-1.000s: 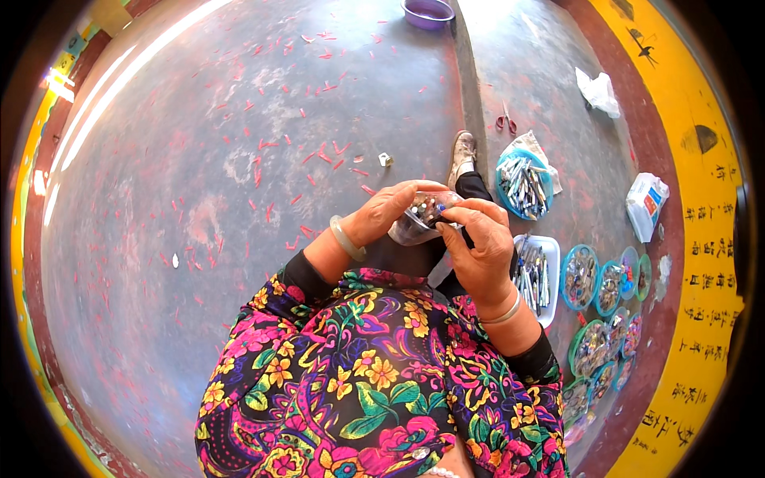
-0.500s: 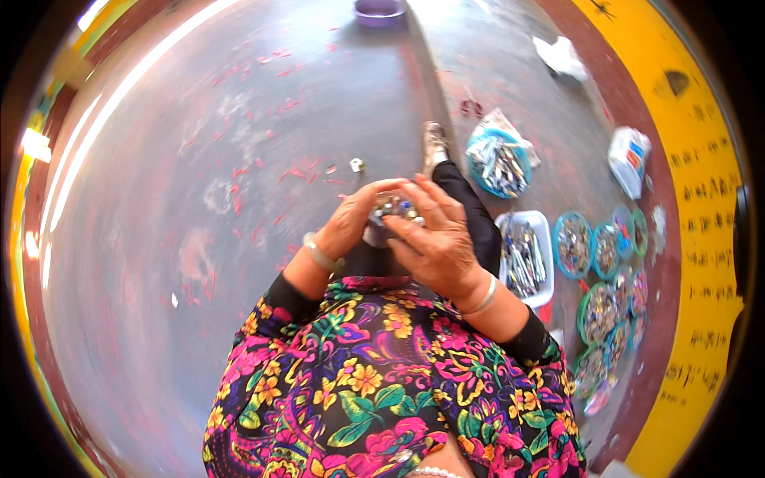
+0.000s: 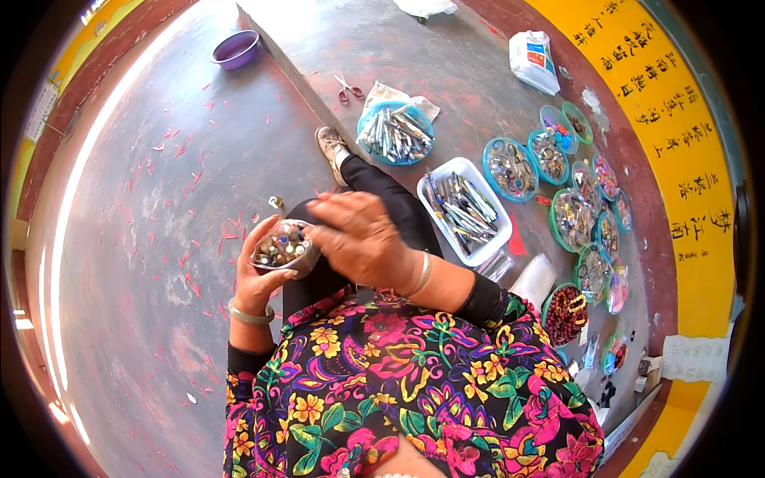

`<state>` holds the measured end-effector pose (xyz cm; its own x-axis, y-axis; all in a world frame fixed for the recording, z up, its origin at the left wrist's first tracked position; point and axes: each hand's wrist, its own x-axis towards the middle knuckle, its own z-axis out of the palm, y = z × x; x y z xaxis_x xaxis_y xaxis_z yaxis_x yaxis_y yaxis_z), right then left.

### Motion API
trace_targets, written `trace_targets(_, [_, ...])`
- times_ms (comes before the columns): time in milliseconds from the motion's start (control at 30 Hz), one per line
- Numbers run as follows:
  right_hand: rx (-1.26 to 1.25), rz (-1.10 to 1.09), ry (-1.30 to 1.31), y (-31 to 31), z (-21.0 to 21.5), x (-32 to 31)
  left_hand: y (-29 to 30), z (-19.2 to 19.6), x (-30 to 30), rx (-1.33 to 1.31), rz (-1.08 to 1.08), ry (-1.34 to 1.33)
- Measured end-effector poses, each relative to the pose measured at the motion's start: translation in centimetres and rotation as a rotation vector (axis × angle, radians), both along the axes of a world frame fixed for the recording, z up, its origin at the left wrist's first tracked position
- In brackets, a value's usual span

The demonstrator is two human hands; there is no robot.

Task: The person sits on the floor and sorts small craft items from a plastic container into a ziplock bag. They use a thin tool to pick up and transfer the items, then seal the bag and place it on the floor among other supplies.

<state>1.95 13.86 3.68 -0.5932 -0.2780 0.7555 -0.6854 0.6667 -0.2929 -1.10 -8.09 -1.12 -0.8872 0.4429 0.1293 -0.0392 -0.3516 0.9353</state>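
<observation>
Head view | dark script (image 3: pixel 679 131) on yellow wall (image 3: pixel 708 263), 2 o'clock | grey strip (image 3: pixel 291 68), 11 o'clock; floor (image 3: pixel 119 263) spreads toward 9 | left hand (image 3: pixel 256 275) grasping clear tub (image 3: pixel 307 262); right hand (image 3: pixel 362 243) beside it, grip: cannot tell

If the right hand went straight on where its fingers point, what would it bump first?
Probably the round tub of small bits in the left hand: its rim looks very close to the right hand. Depth is unclear, so it might pass over instead.
</observation>
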Motion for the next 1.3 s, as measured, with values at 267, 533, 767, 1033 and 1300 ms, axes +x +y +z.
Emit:
trace_targets(267, [-0.137, -0.694, -0.48, 17.4, -17.7, 3.4, 0.5, 0.1, 0.1, -0.047, 0.071, 0.002])
trace_targets(533, [0.086, -0.891, -0.803, 26.8, -26.5, 6.8, 0.7, 0.1, 0.3, -0.068, 0.056, 0.023])
trace_targets(767, [0.223, -0.959, -0.842, 26.4, -27.1, 4.7, 0.8, 0.3, 0.8, -0.064, 0.063, 0.004])
trace_targets(1033, [-0.001, -0.898, -0.601, 27.0, -25.5, 5.5, 0.8, 0.1, 0.8, -0.081, 0.071, 0.016])
trace_targets(1300, [-1.505, -0.488, -0.294, 22.9, -13.6, 6.1, 1.1, 0.4, 0.9, -0.054, 0.062, 0.008])
